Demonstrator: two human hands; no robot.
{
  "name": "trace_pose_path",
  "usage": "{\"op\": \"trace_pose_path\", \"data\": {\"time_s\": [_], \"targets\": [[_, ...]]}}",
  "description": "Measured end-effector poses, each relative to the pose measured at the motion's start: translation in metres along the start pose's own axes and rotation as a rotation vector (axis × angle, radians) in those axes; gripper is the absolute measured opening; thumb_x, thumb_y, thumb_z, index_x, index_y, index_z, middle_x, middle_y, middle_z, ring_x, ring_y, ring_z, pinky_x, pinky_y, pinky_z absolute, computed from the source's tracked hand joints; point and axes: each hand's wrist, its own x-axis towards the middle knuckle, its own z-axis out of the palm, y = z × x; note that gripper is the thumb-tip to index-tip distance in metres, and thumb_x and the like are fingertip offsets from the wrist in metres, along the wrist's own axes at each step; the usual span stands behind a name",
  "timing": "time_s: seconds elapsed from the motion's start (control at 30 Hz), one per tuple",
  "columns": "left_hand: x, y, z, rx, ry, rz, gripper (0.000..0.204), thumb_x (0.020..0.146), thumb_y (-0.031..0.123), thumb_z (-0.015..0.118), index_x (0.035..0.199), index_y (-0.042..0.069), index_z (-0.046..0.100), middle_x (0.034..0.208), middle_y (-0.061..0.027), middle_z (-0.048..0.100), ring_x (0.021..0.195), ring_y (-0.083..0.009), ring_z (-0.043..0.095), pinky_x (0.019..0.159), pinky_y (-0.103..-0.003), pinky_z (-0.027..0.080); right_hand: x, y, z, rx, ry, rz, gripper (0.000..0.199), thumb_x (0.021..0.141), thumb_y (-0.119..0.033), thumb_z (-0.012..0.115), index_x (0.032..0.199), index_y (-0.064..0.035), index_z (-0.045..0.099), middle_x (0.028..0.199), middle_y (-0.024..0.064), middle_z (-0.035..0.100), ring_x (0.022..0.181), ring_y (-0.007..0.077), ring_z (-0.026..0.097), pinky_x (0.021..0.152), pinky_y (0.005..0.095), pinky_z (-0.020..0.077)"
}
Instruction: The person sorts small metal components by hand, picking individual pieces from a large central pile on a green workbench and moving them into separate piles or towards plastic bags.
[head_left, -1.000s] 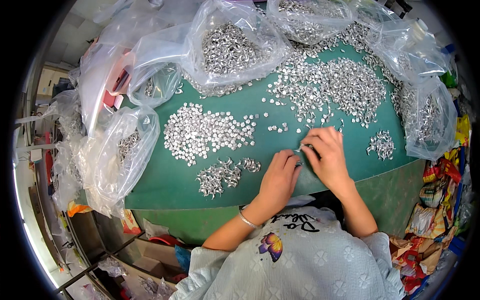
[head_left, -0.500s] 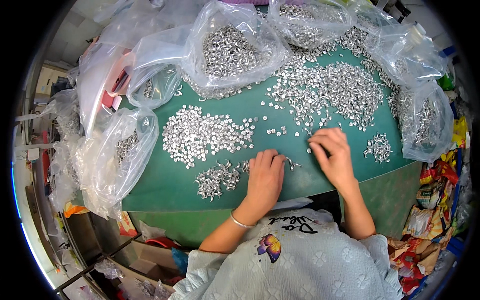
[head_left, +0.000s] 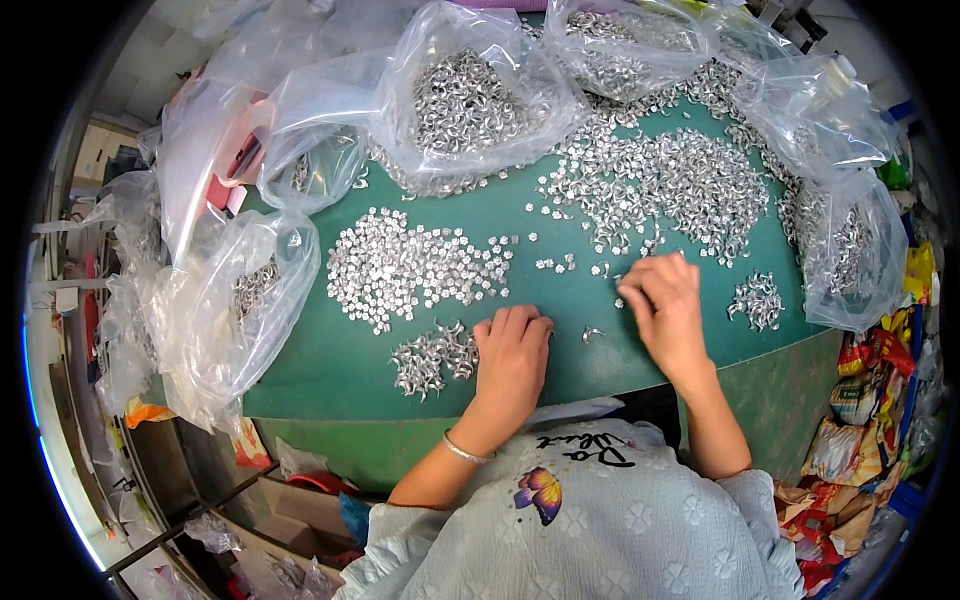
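Observation:
My left hand [head_left: 513,360] lies over the table with its fingers bent down and side by side, touching the right side of a pile of small curved silver metal pieces [head_left: 425,363]. Its fingertips are partly hidden. To the right, my right hand [head_left: 668,315] has curled fingers, the thumb close to the forefinger; whatever they hold is too small to make out. One loose curved piece [head_left: 592,333] rests between the hands. A wide spread of small flower-shaped silver pieces [head_left: 400,265] lies beyond my left hand.
Heaped curved pieces [head_left: 700,190] cover the far right of the green table [head_left: 300,375]. A small pile [head_left: 757,302] lies right of my right hand. Open clear plastic bags of metal pieces [head_left: 465,100] line the back and sides. Colourful packages [head_left: 850,430] stand beyond the right edge.
My left hand has moved left against the curved pile, and the curved pieces beside its fingers now lie closer to that pile. My right hand has barely shifted.

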Motion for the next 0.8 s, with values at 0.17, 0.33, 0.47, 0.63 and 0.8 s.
{"op": "trace_pose_path", "data": {"time_s": [0.17,0.33,0.47,0.63,0.8], "targets": [[0.000,0.003,-0.002,0.009,0.021,-0.030,0.019,0.080,0.000,0.069,0.098,0.005,0.064,0.099,-0.0057,0.057,0.092,-0.0243,0.054,0.083,-0.039,0.037,-0.006,-0.016,0.022,0.098,-0.127,-0.133,0.011,0.077,-0.005,0.073,0.085,-0.0059,0.065,0.093,0.0050,0.061,0.090,0.0251,0.055,0.079,0.0372,0.0392],[-0.002,0.004,-0.009,-0.021,0.000,-0.034,0.021,0.079,0.003,0.070,0.098,0.006,0.064,0.106,-0.0069,0.056,0.101,-0.0258,0.053,0.088,-0.041,0.036,0.002,-0.006,-0.002,0.036,-0.132,-0.045,0.014,0.078,-0.010,0.074,0.086,-0.0045,0.064,0.096,0.0059,0.060,0.092,0.0268,0.054,0.080,0.0388,0.0395],[-0.004,0.004,-0.001,-0.035,-0.066,0.032,0.023,0.078,0.004,0.072,0.099,0.007,0.063,0.112,-0.0087,0.054,0.110,-0.0290,0.051,0.092,-0.044,0.035,0.001,-0.014,-0.002,-0.031,-0.111,0.009,0.016,0.078,-0.011,0.074,0.088,-0.0041,0.064,0.100,0.0070,0.058,0.096,0.0281,0.052,0.080,0.0390,0.0394],[-0.007,-0.004,-0.007,0.089,0.037,-0.074,0.023,0.076,0.004,0.073,0.096,0.007,0.061,0.112,-0.0103,0.052,0.112,-0.0323,0.049,0.094,-0.046,0.033,-0.014,-0.022,0.014,-0.068,-0.204,-0.080,0.012,0.079,-0.004,0.069,0.090,-0.0035,0.065,0.095,0.0066,0.058,0.094,0.0254,0.052,0.079,0.0376,0.0389],[-0.009,-0.002,-0.007,0.049,0.061,-0.081,0.022,0.077,0.003,0.072,0.095,0.007,0.061,0.112,-0.0102,0.052,0.113,-0.0322,0.048,0.094,-0.045,0.033,-0.004,-0.013,0.007,-0.002,-0.050,-0.009,0.013,0.080,-0.005,0.069,0.092,-0.0025,0.066,0.095,0.0069,0.060,0.092,0.0259,0.053,0.079,0.0374,0.0388]]}}
